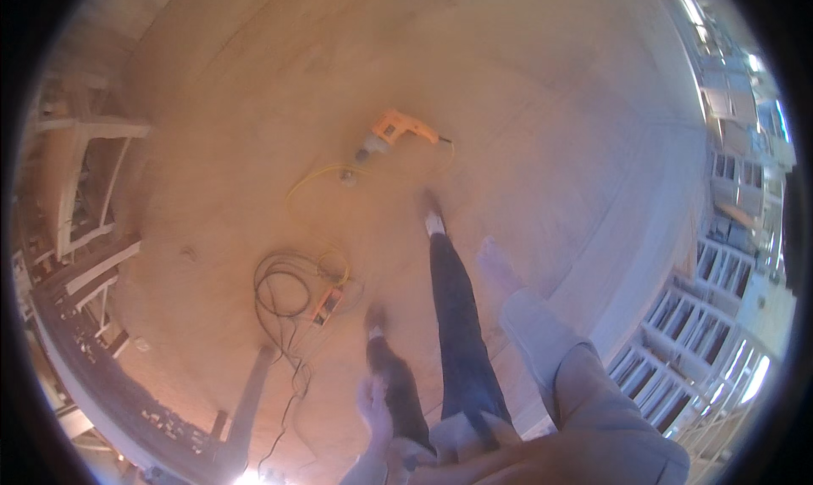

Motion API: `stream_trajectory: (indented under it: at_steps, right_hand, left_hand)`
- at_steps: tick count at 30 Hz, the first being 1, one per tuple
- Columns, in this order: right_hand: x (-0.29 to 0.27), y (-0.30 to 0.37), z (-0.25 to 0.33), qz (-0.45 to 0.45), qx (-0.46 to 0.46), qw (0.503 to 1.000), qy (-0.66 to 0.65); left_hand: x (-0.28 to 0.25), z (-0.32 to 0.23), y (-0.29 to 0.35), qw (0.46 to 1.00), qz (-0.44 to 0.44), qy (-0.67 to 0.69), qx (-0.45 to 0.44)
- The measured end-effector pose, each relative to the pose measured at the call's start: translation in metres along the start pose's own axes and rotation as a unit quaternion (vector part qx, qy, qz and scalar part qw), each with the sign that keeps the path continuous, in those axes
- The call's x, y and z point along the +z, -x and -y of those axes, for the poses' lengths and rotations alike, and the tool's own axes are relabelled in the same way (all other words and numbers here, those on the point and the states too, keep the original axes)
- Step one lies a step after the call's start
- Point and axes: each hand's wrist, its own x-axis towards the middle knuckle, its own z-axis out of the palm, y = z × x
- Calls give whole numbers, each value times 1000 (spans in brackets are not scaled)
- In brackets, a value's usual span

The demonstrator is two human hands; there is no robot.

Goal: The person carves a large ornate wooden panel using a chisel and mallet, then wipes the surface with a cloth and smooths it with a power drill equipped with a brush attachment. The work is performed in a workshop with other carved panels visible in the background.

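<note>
On the dusty floor ahead of my feet lies an orange power drill [398, 127] with a grey front end, a cord leaving its handle. My right hand [495, 260] reaches forward beside my right leg, fingers stretched out and blurred, apart from the drill. Low beside my left thigh hangs my left hand [374, 402]; blur hides how its fingers lie, and I see no object in it. Left of my left foot is an orange power strip [328, 305], next to a loose coil of dark cable [284, 283]. A yellow cord [318, 174] runs between the strip's side and the drill.
Wooden frames [85, 180] and a long carved wooden piece [118, 400] stand along the left. Stacked pale slatted frames [677, 332] line the right side. A dark post or leg [250, 396] rises at lower left beside trailing cable. Bright light glows at the bottom edge.
</note>
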Motion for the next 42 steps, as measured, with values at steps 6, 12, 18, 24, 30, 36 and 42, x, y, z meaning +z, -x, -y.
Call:
stream_trajectory:
  at_steps: [6,12,18,24,30,36,42]
  right_hand:
    - [-16,-302,-41,-69,-21,988,135]
    - [-26,-442,-11,-74,-52,987,134]
    - [-57,-447,34,86,53,976,-194]
    - [-91,-376,85,196,132,905,-352]
    - [-134,-244,96,-219,-178,953,113]
    - [-187,-96,157,-228,-205,934,182]
    - [-178,98,263,-254,-268,927,60]
  left_hand:
    - [62,29,-19,983,-95,-109,-114]
    - [123,92,7,957,-97,-120,-246]
    - [191,120,29,952,-100,-62,-283]
    - [215,146,36,963,-120,13,-243]
    - [207,130,34,963,-160,114,-186]
    - [187,89,41,966,-131,199,-97]
    - [148,27,68,943,-117,311,2]
